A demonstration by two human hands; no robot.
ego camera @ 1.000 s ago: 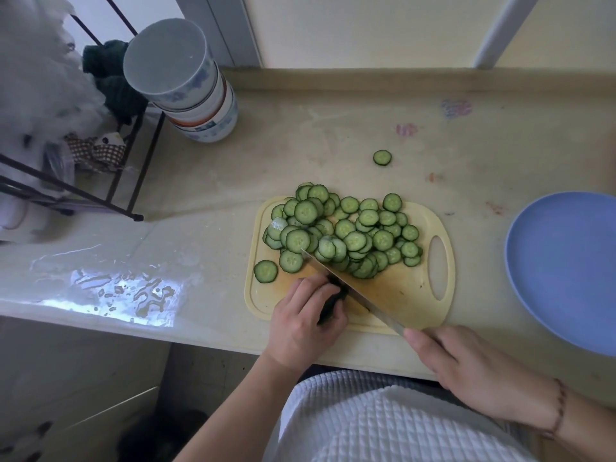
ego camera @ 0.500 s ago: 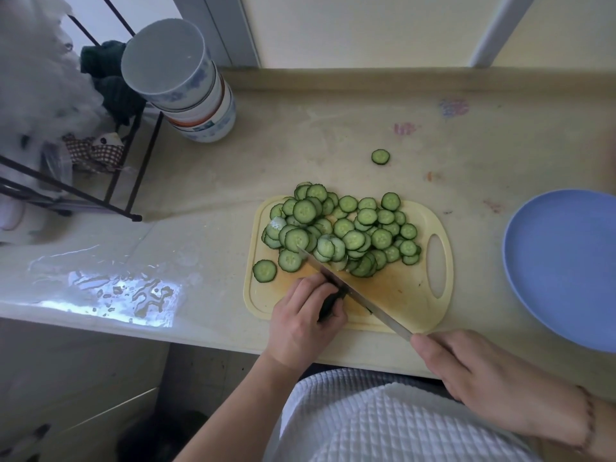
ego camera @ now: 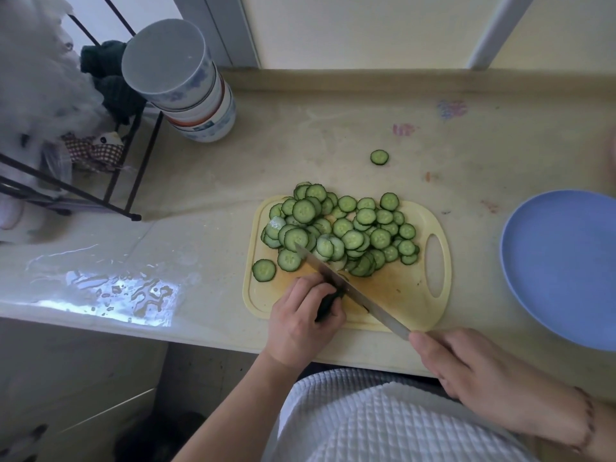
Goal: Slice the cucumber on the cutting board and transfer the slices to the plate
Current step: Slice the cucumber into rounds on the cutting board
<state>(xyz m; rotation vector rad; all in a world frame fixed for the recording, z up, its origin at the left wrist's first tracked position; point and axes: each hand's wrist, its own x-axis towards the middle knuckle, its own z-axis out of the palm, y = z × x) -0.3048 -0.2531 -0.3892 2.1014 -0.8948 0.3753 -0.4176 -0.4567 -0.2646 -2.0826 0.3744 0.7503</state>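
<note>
Head view: cucumber stub [ego camera: 328, 303] under left hand [ego camera: 301, 323], beside knife [ego camera: 353, 290].

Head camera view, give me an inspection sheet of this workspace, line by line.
Surface: pale counter, wet patch front left.
Job's things: slices piled on cutting board; one stray slice on counter; blue plate holds nothing; cucumber end left.
Clutter: stacked bowls, wire rack.
Grippers: left hand pins the end; right hand holds knife.
Cables: nothing seen.
Surroundings: wall behind.
</note>
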